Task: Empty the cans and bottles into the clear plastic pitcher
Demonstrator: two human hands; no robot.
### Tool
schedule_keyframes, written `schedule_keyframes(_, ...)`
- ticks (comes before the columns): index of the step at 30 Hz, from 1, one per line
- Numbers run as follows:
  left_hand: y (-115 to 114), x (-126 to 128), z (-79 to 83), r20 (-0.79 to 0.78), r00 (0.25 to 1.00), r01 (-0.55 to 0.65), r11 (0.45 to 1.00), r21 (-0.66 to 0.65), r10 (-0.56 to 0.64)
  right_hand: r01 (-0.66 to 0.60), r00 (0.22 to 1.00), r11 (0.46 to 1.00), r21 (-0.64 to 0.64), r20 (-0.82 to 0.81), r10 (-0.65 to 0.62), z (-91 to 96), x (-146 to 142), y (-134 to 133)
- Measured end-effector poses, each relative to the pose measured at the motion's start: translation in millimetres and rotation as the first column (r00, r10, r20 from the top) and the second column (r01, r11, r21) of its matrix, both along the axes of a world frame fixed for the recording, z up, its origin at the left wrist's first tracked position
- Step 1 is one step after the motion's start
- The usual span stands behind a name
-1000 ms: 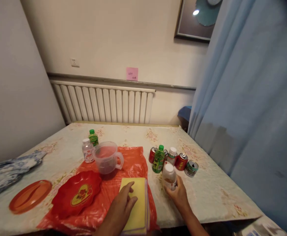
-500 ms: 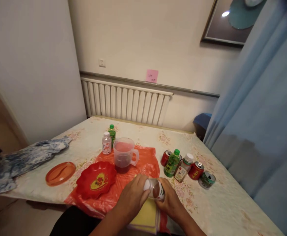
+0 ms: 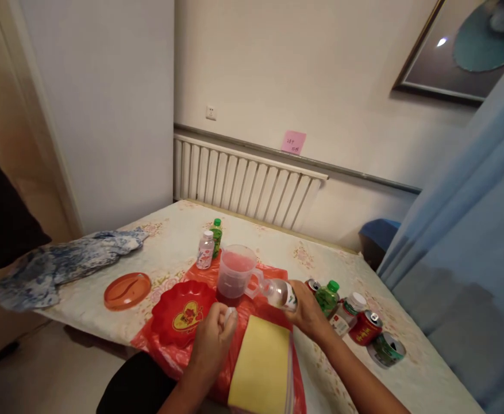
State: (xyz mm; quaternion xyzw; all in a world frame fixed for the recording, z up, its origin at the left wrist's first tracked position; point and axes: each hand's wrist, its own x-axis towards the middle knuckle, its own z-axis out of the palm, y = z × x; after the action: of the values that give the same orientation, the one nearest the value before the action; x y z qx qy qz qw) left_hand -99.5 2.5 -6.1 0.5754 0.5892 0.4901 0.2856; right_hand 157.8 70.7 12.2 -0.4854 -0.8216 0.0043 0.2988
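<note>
My right hand [image 3: 306,310] grips a clear plastic bottle [image 3: 280,293] by its base end, tilted with its uncapped mouth to the left, near the handle of a measuring jug [image 3: 235,273]. A pinkish-red tint shows in the jug. Between the fingers of my left hand [image 3: 212,339] is a white bottle cap [image 3: 230,313]; the hand is closed and sits in front of the jug. A red scalloped plate [image 3: 169,313] with a yellow heart lies left of it. Below the bottle rests a yellow stack of cloths or paper [image 3: 261,365].
A red plastic sheet [image 3: 243,322] lies under these things. A white-capped bottle [image 3: 205,251] and green bottle [image 3: 216,237] stand behind the plate. Right are another green bottle [image 3: 327,298], a white-capped bottle [image 3: 346,313], a red can [image 3: 366,328] and a green can [image 3: 386,349]. An orange lid [image 3: 126,291] lies left.
The cap has come off the bottle. My left hand has moved left with it, while my right hand has tilted the bottle toward the jug. The view has turned left.
</note>
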Motion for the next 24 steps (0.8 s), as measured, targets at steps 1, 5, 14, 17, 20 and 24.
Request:
schedule_keyframes(1, -1.5, -1.5, -7.0, 0.019, 0.999, 0.028, 0.999, -0.018, -0.027, 0.019, 0.999, 0.999, 0.026, 0.036, -0.019, 7.4, 0.2, 9.5)
schedule_keyframes(5, -10.7, -0.5, -35.8, 0.057, 0.991, 0.128, 0.988, -0.087, -0.123, 0.125, 0.941, 0.978, 0.167, 0.294, -0.17, 34.4, -3.2, 47.3)
schedule_keyframes(14, -14.3, -3.4, -60.7, 0.103, 0.979, 0.19, 0.97, -0.154, -0.176, 0.088, 0.794, 0.953, 0.291, 0.556, -0.243, 78.6, -31.8, 88.8)
schedule_keyframes(17, -14.1, -5.1, -63.8, 0.092, 0.981, 0.187, 0.968, -0.166, -0.174, 0.044, 0.756, 0.952, 0.302, 0.613, -0.229, 90.1, -41.7, 92.5)
schedule_keyframes(20, -14.1, -5.7, -66.6, 0.074, 0.98, 0.196, 0.961, -0.195, -0.185, -0.002, 0.728, 0.95, 0.312, 0.652, -0.213, 100.6, -50.4, 94.9)
schedule_keyframes(24, -13.7, -5.5, -70.6, 0.068, 0.978, 0.207, 0.956, -0.209, -0.197, -0.092, 0.666, 0.938, 0.333, 0.721, -0.19, 113.1, -61.6, 95.3)
